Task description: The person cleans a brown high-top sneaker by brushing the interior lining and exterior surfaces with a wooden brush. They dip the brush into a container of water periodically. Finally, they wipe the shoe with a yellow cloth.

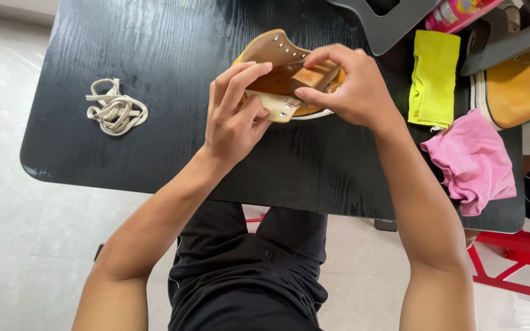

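Observation:
A tan high-top shoe (272,50) with metal eyelets and no lace lies on the black wooden table (154,55). My left hand (235,113) grips its near eyelet flap and holds it down. Over the shoe's opening, my right hand (348,86) pinches the tan tongue between thumb and forefinger. A bundle of cream shoelace (116,108) lies apart on the table's left side.
A yellow cloth (433,76) and a pink cloth (475,160) lie at the right. A second tan shoe (516,89) sits at the far right under a grey stand (394,21). A red stool (516,260) stands below the table's right edge.

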